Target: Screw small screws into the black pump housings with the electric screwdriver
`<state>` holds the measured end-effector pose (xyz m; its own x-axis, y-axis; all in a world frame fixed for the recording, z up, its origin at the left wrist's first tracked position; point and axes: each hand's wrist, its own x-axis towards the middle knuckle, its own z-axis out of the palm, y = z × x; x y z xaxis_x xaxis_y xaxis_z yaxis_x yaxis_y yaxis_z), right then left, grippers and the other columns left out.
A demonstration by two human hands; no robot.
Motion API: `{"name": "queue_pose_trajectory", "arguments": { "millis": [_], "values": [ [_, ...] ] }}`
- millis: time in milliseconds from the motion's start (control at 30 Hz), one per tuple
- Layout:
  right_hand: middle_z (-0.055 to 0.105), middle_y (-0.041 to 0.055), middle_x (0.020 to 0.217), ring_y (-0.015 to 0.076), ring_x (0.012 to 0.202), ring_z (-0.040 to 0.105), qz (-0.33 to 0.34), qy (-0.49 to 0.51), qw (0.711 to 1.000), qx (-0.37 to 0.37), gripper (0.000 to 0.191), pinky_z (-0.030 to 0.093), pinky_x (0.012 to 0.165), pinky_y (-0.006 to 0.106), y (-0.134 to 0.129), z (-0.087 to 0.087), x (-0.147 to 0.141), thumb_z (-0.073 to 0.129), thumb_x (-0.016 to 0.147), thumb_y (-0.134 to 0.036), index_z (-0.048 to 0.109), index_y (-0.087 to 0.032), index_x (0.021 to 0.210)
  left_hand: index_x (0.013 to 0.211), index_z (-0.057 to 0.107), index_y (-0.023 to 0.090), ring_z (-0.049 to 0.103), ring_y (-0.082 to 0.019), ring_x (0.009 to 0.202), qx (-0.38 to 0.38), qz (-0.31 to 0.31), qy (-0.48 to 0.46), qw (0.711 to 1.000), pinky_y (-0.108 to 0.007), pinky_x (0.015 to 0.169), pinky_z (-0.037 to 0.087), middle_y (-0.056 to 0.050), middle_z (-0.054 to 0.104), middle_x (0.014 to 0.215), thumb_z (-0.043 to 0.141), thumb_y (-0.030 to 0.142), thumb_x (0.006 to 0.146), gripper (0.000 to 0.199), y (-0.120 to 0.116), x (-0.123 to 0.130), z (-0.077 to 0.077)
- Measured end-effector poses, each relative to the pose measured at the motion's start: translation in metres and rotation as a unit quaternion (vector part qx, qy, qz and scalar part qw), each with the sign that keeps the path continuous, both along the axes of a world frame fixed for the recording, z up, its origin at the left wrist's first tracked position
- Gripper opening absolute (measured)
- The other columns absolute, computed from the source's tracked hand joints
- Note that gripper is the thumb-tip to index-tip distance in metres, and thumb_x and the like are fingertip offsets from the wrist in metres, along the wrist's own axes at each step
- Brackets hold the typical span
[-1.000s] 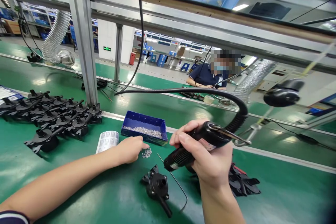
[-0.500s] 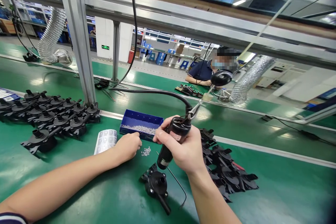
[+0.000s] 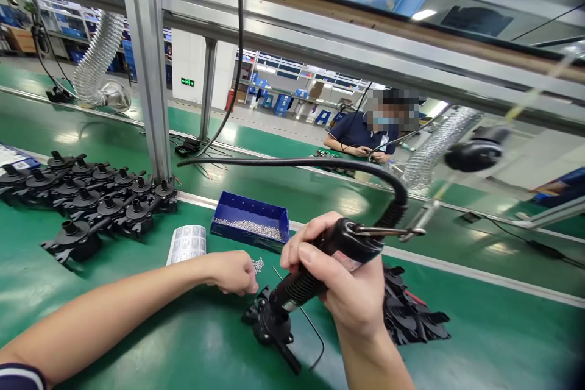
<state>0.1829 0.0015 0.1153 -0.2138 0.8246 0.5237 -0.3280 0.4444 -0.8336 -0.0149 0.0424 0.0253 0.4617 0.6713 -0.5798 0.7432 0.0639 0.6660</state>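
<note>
My right hand [image 3: 350,283] is wrapped round a black electric screwdriver [image 3: 304,280], tilted so its lower end is over a black pump-like housing [image 3: 267,329] on the green bench. The tool's tip is hidden, so I cannot tell whether it touches. My left hand [image 3: 237,273] is closed just behind and left of this housing, fingertips near its bracket; anything pinched in them is hidden. Partly behind that hand lies a small pile of tiny metal nuts [image 3: 258,265]. Beyond it stands a blue bin [image 3: 250,210] holding many more small metal parts [image 3: 247,228].
Rows of similar black housings [image 3: 109,206] stand at left, and more black parts [image 3: 415,311] lie at right. A label roll [image 3: 188,242] sits behind my left forearm. The screwdriver's cable [image 3: 283,163] and hanging hook [image 3: 414,231] cross the space. A co-worker [image 3: 361,131] sits opposite.
The screwdriver has swung down and tilted, its lower end now over the housing and its top further right. My left hand has moved from beside the nut pile towards the housing.
</note>
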Motion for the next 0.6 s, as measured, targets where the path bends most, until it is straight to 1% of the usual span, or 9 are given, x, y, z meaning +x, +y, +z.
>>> {"name": "queue_pose_trajectory", "arguments": {
  "millis": [67, 100, 233, 333, 467, 533, 600],
  "values": [
    [0.079, 0.0015, 0.078, 0.0214, 0.066, 0.079, 0.008, -0.013, 1.000, 0.001, 0.012, 0.064, 0.060, 0.030, 0.001, -0.001, -0.003, 0.087, 0.100, -0.023, 0.075, -0.023, 0.102, 0.082, 0.073, 0.022, 0.046, -0.014, 0.048, -0.066, 0.027, -0.022, 0.997, -0.025, 0.045, 0.034, 0.002, 0.064, 0.067, 0.072, 0.025, 0.083, 0.004, 0.000, 0.002, -0.005],
    [0.079, 0.0017, 0.078, 0.0215, 0.066, 0.079, 0.009, -0.018, 1.000, 0.002, 0.012, 0.064, 0.060, 0.029, 0.001, 0.000, -0.005, 0.087, 0.101, -0.023, 0.075, -0.023, 0.102, 0.084, 0.074, 0.022, 0.046, -0.014, 0.048, -0.079, 0.035, -0.024, 0.996, -0.024, 0.043, 0.032, 0.002, 0.066, 0.068, 0.074, 0.025, 0.080, 0.005, -0.001, 0.003, -0.007],
    [0.079, 0.0011, 0.077, 0.0209, 0.066, 0.080, 0.008, -0.018, 1.000, 0.002, 0.013, 0.063, 0.060, 0.027, -0.001, 0.002, -0.007, 0.087, 0.099, -0.023, 0.074, -0.023, 0.100, 0.087, 0.077, 0.021, 0.047, -0.013, 0.045, -0.100, 0.041, -0.024, 0.994, -0.022, 0.039, 0.026, 0.001, 0.068, 0.068, 0.076, 0.024, 0.074, 0.013, -0.002, 0.005, -0.014],
    [0.078, 0.0013, 0.076, 0.0210, 0.066, 0.080, 0.004, -0.019, 1.000, -0.003, 0.014, 0.064, 0.061, 0.026, -0.002, 0.003, -0.007, 0.087, 0.098, -0.023, 0.074, -0.022, 0.098, 0.089, 0.077, 0.022, 0.045, -0.012, 0.042, -0.126, 0.046, -0.034, 0.990, -0.021, 0.037, 0.024, 0.001, 0.066, 0.067, 0.076, 0.024, 0.075, 0.014, -0.001, 0.004, -0.016],
    [0.079, 0.0009, 0.078, 0.0207, 0.066, 0.080, 0.003, -0.017, 1.000, 0.001, 0.013, 0.064, 0.063, 0.027, -0.001, 0.002, -0.007, 0.087, 0.099, -0.023, 0.075, -0.024, 0.101, 0.090, 0.077, 0.022, 0.043, -0.011, 0.042, -0.161, 0.049, -0.055, 0.984, -0.019, 0.038, 0.027, 0.003, 0.060, 0.063, 0.075, 0.027, 0.080, 0.011, 0.005, -0.001, -0.016],
    [0.079, 0.0010, 0.078, 0.0207, 0.066, 0.080, 0.003, -0.018, 1.000, 0.002, 0.012, 0.064, 0.062, 0.027, 0.000, 0.001, -0.006, 0.087, 0.100, -0.022, 0.075, -0.024, 0.101, 0.092, 0.078, 0.022, 0.040, -0.010, 0.041, -0.178, 0.038, -0.071, 0.981, -0.018, 0.038, 0.024, 0.004, 0.057, 0.060, 0.079, 0.030, 0.078, 0.016, 0.008, -0.005, -0.013],
    [0.080, 0.0013, 0.079, 0.0210, 0.067, 0.081, 0.003, -0.023, 1.000, 0.004, 0.012, 0.063, 0.062, 0.026, 0.000, 0.000, -0.006, 0.086, 0.100, -0.021, 0.075, -0.024, 0.102, 0.094, 0.080, 0.023, 0.036, -0.009, 0.041, -0.203, 0.017, -0.091, 0.975, -0.018, 0.038, 0.020, 0.005, 0.053, 0.058, 0.085, 0.034, 0.072, 0.025, 0.011, -0.009, -0.008]
  ]
}}
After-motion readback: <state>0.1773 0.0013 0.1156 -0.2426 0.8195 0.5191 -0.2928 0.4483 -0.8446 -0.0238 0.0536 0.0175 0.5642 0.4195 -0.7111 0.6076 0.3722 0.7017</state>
